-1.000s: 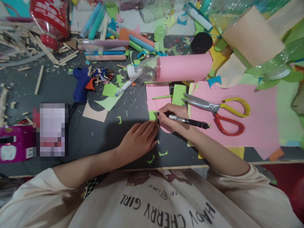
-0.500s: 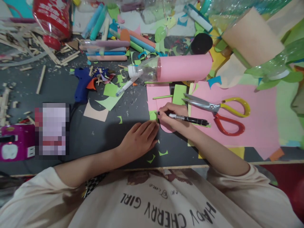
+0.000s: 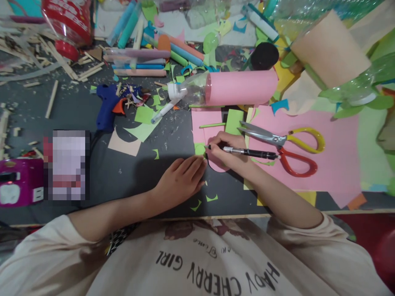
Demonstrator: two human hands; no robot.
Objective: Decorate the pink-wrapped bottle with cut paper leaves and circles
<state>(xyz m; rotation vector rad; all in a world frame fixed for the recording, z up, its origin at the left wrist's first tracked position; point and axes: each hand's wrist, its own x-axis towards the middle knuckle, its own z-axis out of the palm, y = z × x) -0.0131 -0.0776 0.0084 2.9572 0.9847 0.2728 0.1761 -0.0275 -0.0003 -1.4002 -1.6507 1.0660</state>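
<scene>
One stroke at a time, steer pen pinched in right hand. Pin green paper with left hand flat, grasping nothing.

Blue glue gun w/ orange trigger lies on the dark bench, a magenta box & loose wood sticks off L. Scissors, 1 yellow & 1 red handle, blades a touch apart, on big pink sheet at R. Further back: felt-tips in a pile, red-labelled btl, pink-wrapped btl on its side, beige paper cylinder tilted.
</scene>
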